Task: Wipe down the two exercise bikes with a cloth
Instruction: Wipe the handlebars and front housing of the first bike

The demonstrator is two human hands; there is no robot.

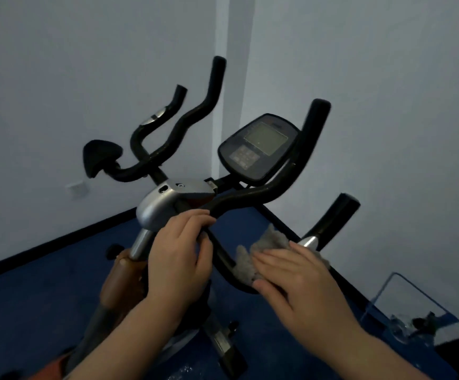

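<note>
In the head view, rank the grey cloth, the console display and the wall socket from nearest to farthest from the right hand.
From the right hand:
1. Grey cloth, directly under its fingers on the handlebar.
2. Console display, above the hand at the bike's centre.
3. Wall socket, far off to the left, low on the wall.

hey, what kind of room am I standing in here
Probably a small gym or workout room: an exercise bike with a console, a second set of handlebars behind it, blue floor and bare walls.
</note>
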